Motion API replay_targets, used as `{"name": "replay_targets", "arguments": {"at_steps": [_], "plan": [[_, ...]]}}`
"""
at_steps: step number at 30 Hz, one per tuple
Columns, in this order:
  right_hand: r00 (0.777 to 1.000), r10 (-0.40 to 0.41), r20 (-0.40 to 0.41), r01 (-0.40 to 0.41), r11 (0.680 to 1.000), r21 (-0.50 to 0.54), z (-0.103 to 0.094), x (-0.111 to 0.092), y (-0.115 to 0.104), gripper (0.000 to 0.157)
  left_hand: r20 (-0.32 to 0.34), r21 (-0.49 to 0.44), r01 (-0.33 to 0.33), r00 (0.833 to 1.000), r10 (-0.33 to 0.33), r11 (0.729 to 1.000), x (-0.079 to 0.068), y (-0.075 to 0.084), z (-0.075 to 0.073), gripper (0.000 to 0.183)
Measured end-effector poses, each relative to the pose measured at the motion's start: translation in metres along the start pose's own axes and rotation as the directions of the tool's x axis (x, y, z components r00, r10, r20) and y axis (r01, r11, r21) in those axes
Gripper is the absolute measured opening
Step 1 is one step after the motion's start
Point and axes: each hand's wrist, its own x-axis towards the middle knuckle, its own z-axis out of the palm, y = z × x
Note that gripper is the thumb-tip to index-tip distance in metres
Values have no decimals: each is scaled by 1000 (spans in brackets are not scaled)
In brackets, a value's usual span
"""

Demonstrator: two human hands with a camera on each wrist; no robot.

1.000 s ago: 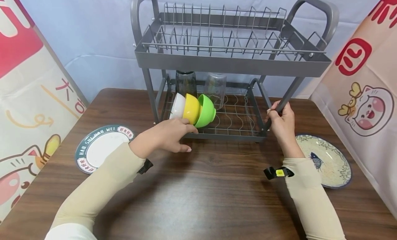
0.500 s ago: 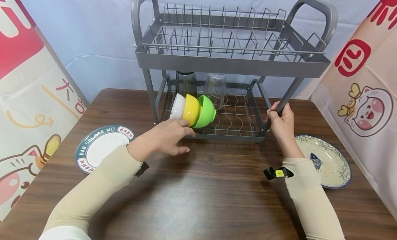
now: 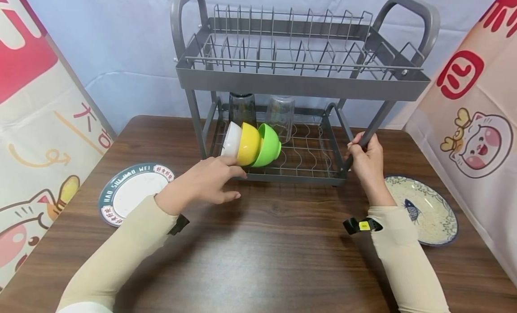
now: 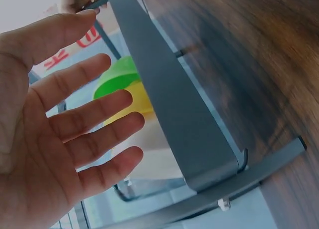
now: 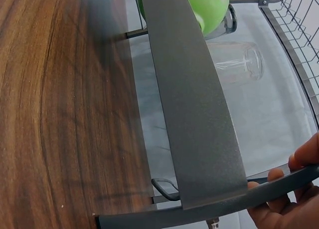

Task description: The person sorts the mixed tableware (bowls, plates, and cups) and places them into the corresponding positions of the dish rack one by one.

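A white bowl (image 3: 232,140), a yellow bowl (image 3: 248,144) and a green bowl (image 3: 268,145) lean on their sides in a row on the lower tier of a grey dish rack (image 3: 303,84). In front of them hovers my left hand (image 3: 210,178), its fingers spread and holding nothing; the left wrist view shows the fingers (image 4: 94,124) apart from the bowls. At the rack's right side, my right hand (image 3: 366,162) grips the front leg, and its fingers (image 5: 276,191) curl round that grey bar in the right wrist view.
Behind the bowls stand a dark glass (image 3: 242,108) and a clear glass (image 3: 280,117), both upside down. A green-rimmed plate (image 3: 133,191) lies on the wooden table (image 3: 282,259) at left. An oval plate with a fish (image 3: 428,209) lies at right, partly behind the forearm.
My left hand has drawn back a little to the left, away from the bowls. The bowls and my right hand have stayed where they were.
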Motion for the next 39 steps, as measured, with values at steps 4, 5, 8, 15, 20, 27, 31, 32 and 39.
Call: {"name": "replay_targets", "arguments": {"at_steps": [4, 5, 8, 15, 20, 27, 31, 32, 39], "plan": [[1000, 7, 0, -7, 1000, -2, 0, 0, 0, 9, -26, -5, 8, 1000, -9, 1000, -8, -3, -3, 34], [1000, 7, 0, -7, 1000, -1, 0, -1, 0, 9, -29, -8, 16, 999, -16, 1000, -10, -3, -3, 34], [1000, 6, -4, -6, 1000, 8, 0, 0, 0, 10, -24, -13, 46, 999, -46, 999, -15, -4, -5, 34], [1000, 15, -3, -15, 1000, 8, -1, 0, 0, 11, -30, -27, 92, 995, -93, 995, -24, -8, -6, 36], [1000, 20, -2, -20, 1000, -1, -1, -1, -1, 10, -29, -42, 112, 993, -113, 993, -31, -11, -5, 38], [1000, 14, -4, -14, 1000, 7, -1, 0, -2, 10, -27, -60, 147, 989, -149, 987, -38, -18, -4, 38], [1000, 13, -6, -13, 1000, 8, -1, 0, -3, 10, -25, -50, 176, 984, -178, 983, -41, -25, -1, 39], [1000, 15, -5, -15, 1000, 7, -1, 1, -3, 10, -28, -44, 188, 982, -189, 981, -43, -26, -1, 39], [999, 33, -4, -33, 999, 3, -1, 0, -1, 11, -39, -9, 253, 967, -253, 967, -56, -38, 6, 36]]}}
